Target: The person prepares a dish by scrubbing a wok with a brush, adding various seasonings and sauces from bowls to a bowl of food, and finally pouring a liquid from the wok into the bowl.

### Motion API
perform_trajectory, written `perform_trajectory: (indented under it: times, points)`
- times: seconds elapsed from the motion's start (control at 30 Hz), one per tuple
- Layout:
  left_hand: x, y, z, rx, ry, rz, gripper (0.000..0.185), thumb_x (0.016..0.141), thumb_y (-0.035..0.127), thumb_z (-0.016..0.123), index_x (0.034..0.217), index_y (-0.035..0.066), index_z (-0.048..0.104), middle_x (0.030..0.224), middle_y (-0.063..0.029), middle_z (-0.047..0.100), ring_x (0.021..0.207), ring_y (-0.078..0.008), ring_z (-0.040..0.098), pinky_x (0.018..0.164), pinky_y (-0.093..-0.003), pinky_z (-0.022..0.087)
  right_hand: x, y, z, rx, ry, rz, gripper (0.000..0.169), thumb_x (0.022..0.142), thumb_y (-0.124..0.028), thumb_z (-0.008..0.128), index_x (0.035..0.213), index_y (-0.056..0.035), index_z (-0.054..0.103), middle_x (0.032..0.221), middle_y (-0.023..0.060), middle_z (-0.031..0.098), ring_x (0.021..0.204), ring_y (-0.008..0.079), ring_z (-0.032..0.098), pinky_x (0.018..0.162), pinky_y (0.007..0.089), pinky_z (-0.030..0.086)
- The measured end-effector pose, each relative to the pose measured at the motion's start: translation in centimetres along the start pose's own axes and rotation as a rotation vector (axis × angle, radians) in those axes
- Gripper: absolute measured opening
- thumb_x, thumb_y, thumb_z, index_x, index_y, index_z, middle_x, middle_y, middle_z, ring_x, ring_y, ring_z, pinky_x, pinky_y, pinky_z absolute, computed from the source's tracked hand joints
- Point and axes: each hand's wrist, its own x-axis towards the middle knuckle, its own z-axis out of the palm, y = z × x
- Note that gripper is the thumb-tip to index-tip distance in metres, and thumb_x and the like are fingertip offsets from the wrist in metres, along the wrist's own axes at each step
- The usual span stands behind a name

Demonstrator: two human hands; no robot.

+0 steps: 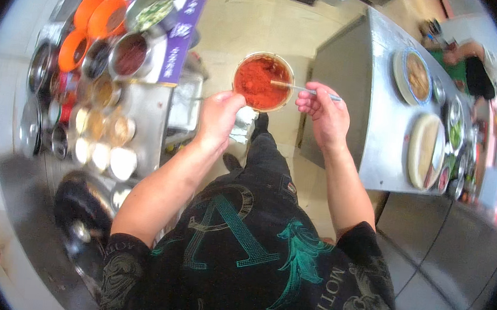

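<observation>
My left hand [221, 117] grips the rim of a round tub [291, 97] at its lower left side, thumb on top. Red paste or powder [256, 78] fills much of the tub, with darker red along its upper right inside wall. In my right hand [322, 110] is a thin metal spoon [302, 88], pinched near the end of its handle. The spoon's other end points left and reaches into the red contents, where its tip is hard to make out. The tub is held in the air above the floor, in front of my legs.
Left, a metal counter [150, 114] bears orange bowls [105, 16], a bowl of chopped greens [153, 13], a pot of dark red sauce [130, 54] and seasoning containers. A wok [79, 210] sits nearer me. Right, a steel table [379, 123] holds a round chopping board [424, 149]; another person [481, 65] is beyond.
</observation>
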Motion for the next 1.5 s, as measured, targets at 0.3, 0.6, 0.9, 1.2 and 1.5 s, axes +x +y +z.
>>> perform_trajectory:
  times: [0.3,0.6,0.9,1.2,1.5]
  points:
    - [7.5,0.4,23.1,0.199,-0.396,-0.077,0.013,0.078,0.008,0.057,0.076,-0.004,0.062,0.067,-0.0087,0.063,0.056,-0.0137,0.057,0.051,-0.0268,0.044,0.4,-9.1,-17.9,0.156,0.301,-0.214,0.028,0.096,-0.020,0.048,0.108,0.0035,0.056,0.090,0.0133,0.064,0.079,0.0187,0.064,0.071,0.0291,0.052]
    - [15.4,-2.7,44.7,0.283,-0.559,-0.192,0.013,0.077,0.009,0.059,0.078,-0.003,0.064,0.069,-0.0074,0.062,0.058,-0.0139,0.057,0.055,-0.0272,0.044,3.7,-18.2,-34.3,0.183,0.567,-0.339,0.028,0.097,-0.020,0.046,0.109,0.0033,0.056,0.091,0.0144,0.064,0.079,0.0205,0.064,0.071,0.0302,0.052]
    - [19.7,-2.8,45.6,0.447,-0.435,-0.222,0.013,0.078,0.008,0.056,0.082,-0.002,0.063,0.072,-0.0074,0.063,0.059,-0.0138,0.057,0.055,-0.0265,0.044,11.3,-20.4,-45.9,0.258,0.736,-0.417,0.028,0.097,-0.019,0.046,0.110,0.0038,0.053,0.091,0.0138,0.063,0.080,0.0189,0.063,0.071,0.0290,0.051]
    - [21.1,-1.8,42.5,0.402,-0.318,-0.232,0.012,0.082,0.007,0.052,0.085,-0.003,0.058,0.076,-0.0117,0.065,0.065,-0.0199,0.064,0.061,-0.0300,0.051,11.5,-18.4,-48.3,0.260,0.866,-0.326,0.027,0.097,-0.018,0.045,0.109,0.0046,0.054,0.090,0.0148,0.064,0.076,0.0194,0.064,0.069,0.0290,0.053]
    - [21.1,-1.0,45.9,0.451,-0.382,-0.242,0.010,0.081,0.007,0.053,0.081,-0.001,0.059,0.075,-0.0106,0.064,0.064,-0.0192,0.062,0.060,-0.0293,0.050,10.8,-18.9,-47.0,0.260,0.829,-0.381,0.028,0.097,-0.017,0.045,0.109,0.0054,0.054,0.090,0.0148,0.064,0.078,0.0201,0.064,0.071,0.0303,0.053]
